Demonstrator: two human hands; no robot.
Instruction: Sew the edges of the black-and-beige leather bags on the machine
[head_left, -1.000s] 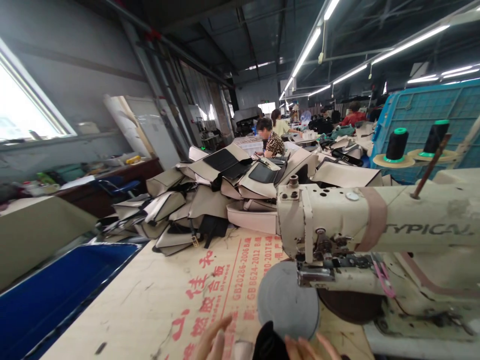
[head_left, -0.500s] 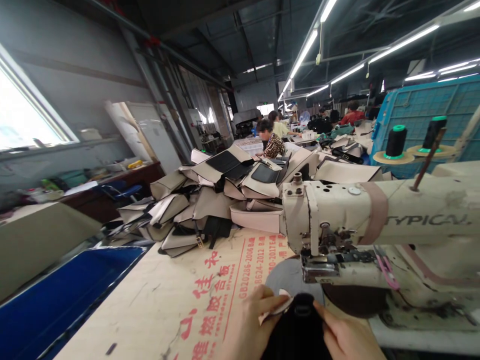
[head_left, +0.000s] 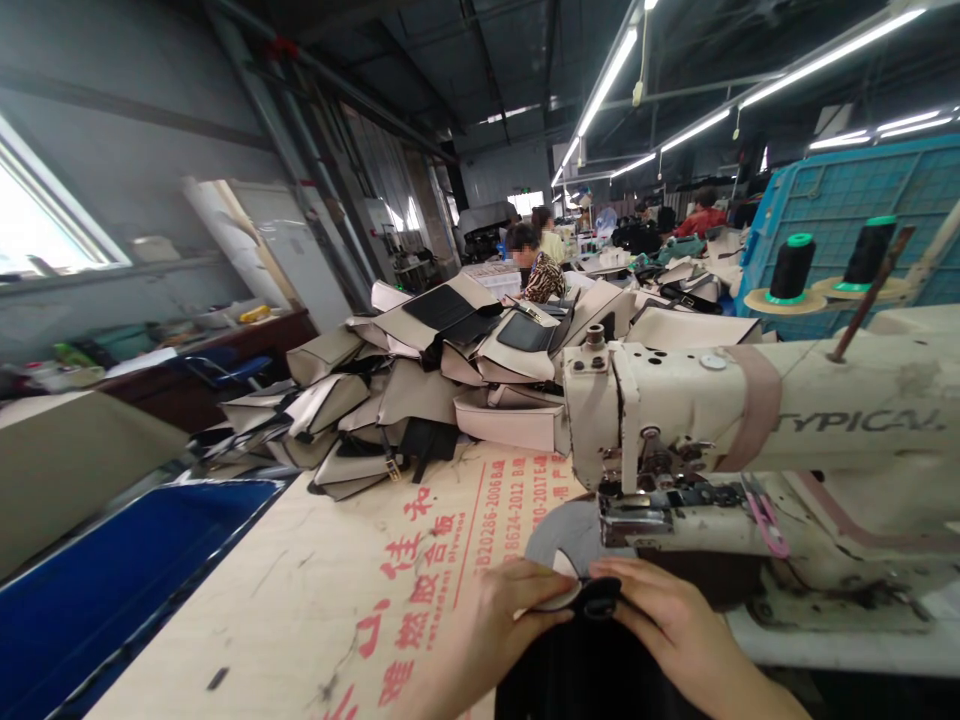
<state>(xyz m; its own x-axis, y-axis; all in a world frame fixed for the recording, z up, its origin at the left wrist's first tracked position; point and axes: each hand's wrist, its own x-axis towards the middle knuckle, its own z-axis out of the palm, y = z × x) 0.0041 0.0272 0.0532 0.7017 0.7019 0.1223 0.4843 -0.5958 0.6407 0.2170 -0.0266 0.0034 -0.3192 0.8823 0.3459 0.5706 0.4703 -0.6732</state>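
Low in the view, my left hand (head_left: 517, 605) pinches a small beige piece (head_left: 564, 582) that looks like leather, its pale tip sticking up past the fingers. My right hand (head_left: 664, 610) is closed on the curved edge of a black piece (head_left: 600, 600), thumb below and fingers on top. The two pieces meet between my fingertips; whether they are joined I cannot tell. Dark material fills the area below and hides their lower parts. Just beyond my hands stand a round grey plate (head_left: 566, 530) and the sewing machine (head_left: 675, 410), its sewing end close to my right fingers.
A heap of beige and black bags (head_left: 420, 390) lies across the back of the plywood table (head_left: 330, 570). A blue bin (head_left: 150, 580) is at the left. Pink-handled snips (head_left: 765, 520) rest on the machine; black thread spools (head_left: 793, 270) stand behind it. Co-workers (head_left: 538, 265) sit farther back.
My hands have come closer together and the right fingers have moved up over the black piece's edge. The beige tip now points more upward. The camera view has shifted slightly.
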